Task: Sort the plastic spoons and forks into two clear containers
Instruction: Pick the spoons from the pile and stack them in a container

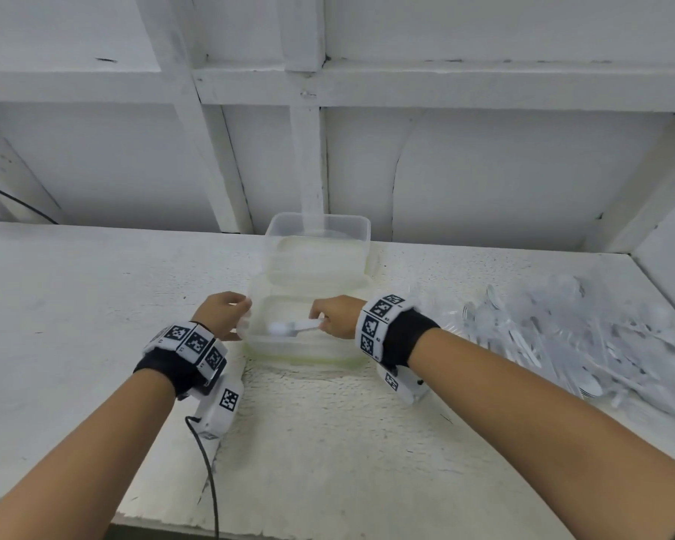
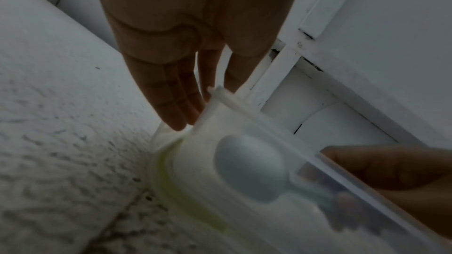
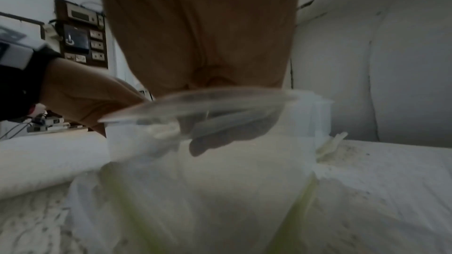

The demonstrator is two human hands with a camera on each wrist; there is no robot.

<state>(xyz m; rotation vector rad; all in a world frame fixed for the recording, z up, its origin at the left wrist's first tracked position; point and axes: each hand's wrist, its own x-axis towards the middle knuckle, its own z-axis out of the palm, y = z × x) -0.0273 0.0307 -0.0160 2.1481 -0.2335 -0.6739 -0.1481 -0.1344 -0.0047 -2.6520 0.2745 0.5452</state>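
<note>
While I lean over the white desk [image 1: 94,305], its rough painted top runs from edge to edge beneath a white panelled wall [image 1: 484,169]. At the desk's right end lies a loose pile of clear plastic cutlery [image 1: 585,344], spoons and forks jumbled together, well apart from my hands. In the middle stand two clear containers, one behind the other and touching: the far container [image 1: 317,243] is nearer the wall, and the near container [image 1: 266,346] sits just in front of me with a faint yellow-green tint round its base.

My left hand [image 1: 223,315] is at the near container's left wall; in the left wrist view its fingers [image 2: 171,103] are straight and close together, touching the outside of the corner, with the thumb at the rim. My right hand [image 1: 336,315] reaches inside the near container from the right, fingers curled and pinching the handle of a white plastic spoon [image 1: 289,328]. The spoon is low inside the container, bowl pointing left; I cannot tell whether it touches the floor. A black cable [image 1: 207,473] trails off the desk's front edge below my left wrist.
</note>
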